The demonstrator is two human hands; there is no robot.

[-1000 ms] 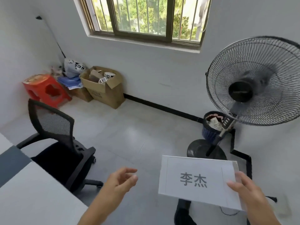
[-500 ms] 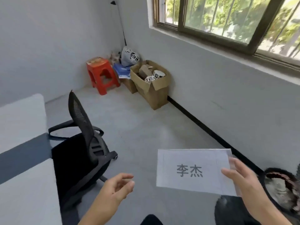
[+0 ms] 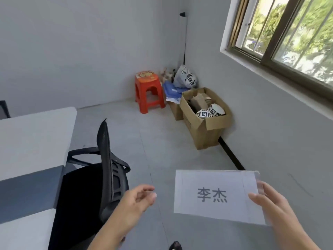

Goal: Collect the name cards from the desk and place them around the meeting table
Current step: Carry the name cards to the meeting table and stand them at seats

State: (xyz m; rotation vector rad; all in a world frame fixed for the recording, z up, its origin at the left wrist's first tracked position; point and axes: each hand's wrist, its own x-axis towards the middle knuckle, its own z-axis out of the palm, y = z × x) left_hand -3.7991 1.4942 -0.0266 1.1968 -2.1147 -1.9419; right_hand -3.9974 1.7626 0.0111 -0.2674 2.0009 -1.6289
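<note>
Head camera is looking down across a grey tiled floor toward a room corner. Right hand (image 3: 275, 206) is gripping the right edge of a white name card (image 3: 214, 193), thumb lying on its printed face and the other fingers hidden behind it; the card is hanging in the air above the floor, well clear of any surface, its two dark printed characters facing the camera. Left hand (image 3: 137, 199) is hovering empty to the left of the card, fingers loosely curled and parted, touching nothing.

A white and grey table (image 3: 30, 150) is occupying the left side of the view. A black mesh office chair (image 3: 106, 170) is sitting pushed up against the table edge, its back turned toward the camera.

In the far corner, a red plastic stool (image 3: 148, 89) is standing beside a stack of blue and white papers, and an open cardboard box (image 3: 207, 121) (holding cardboard scraps and objects bearing black-and-white marker squares) is sitting against the wall beneath the window (image 3: 288, 35).
</note>
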